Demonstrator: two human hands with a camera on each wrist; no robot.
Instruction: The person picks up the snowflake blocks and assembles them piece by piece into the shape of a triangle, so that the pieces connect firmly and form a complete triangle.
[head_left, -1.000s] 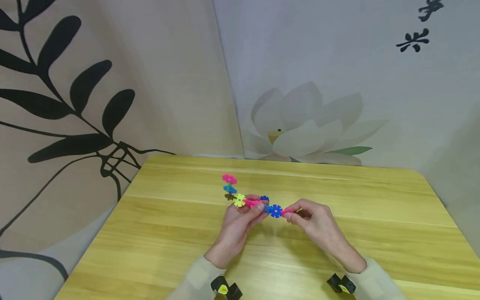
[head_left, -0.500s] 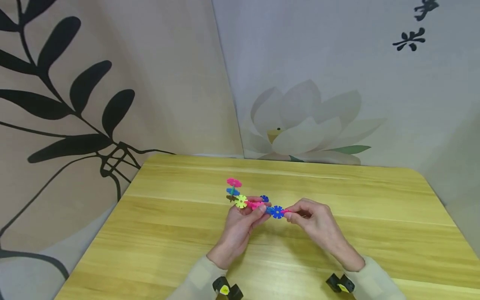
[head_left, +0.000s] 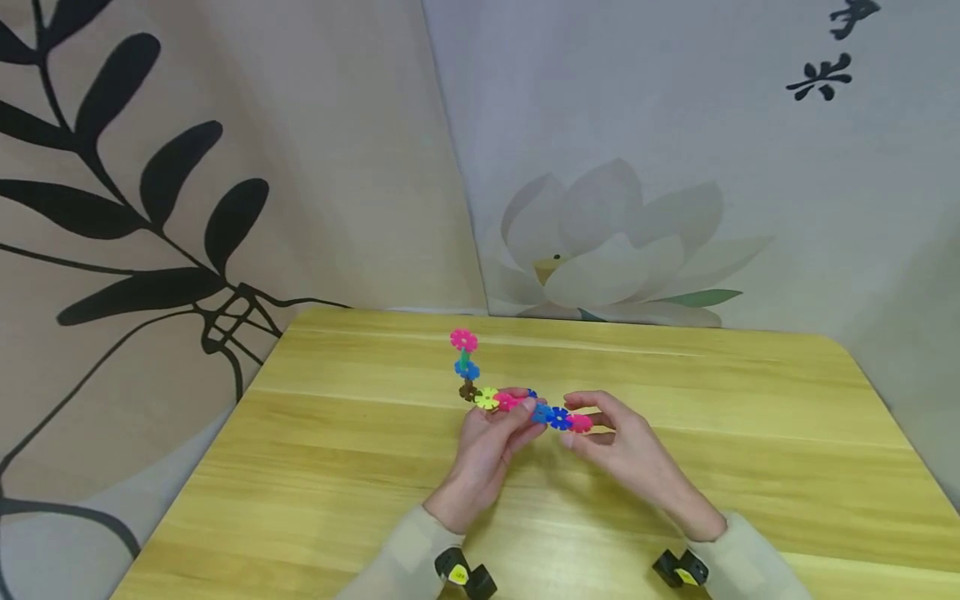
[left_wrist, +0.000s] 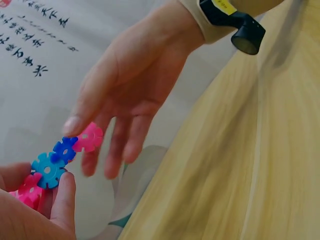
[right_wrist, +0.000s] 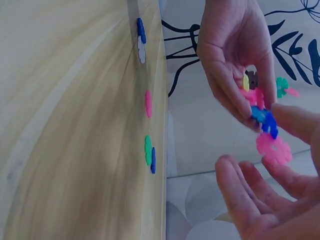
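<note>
Multicoloured flower-shaped plastic discs (head_left: pixel 487 398), joined in a chain, are pinched by the left hand (head_left: pixel 487 454); the right hand (head_left: pixel 630 446) is spread around one pink end, contact unclear.

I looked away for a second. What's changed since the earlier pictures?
The right hand has opened its pinch on the chain's pink end disc. The chain has turned: its far pink disc now sits higher in the head view, facing the camera more. The left hand still grips the chain's middle.
</note>
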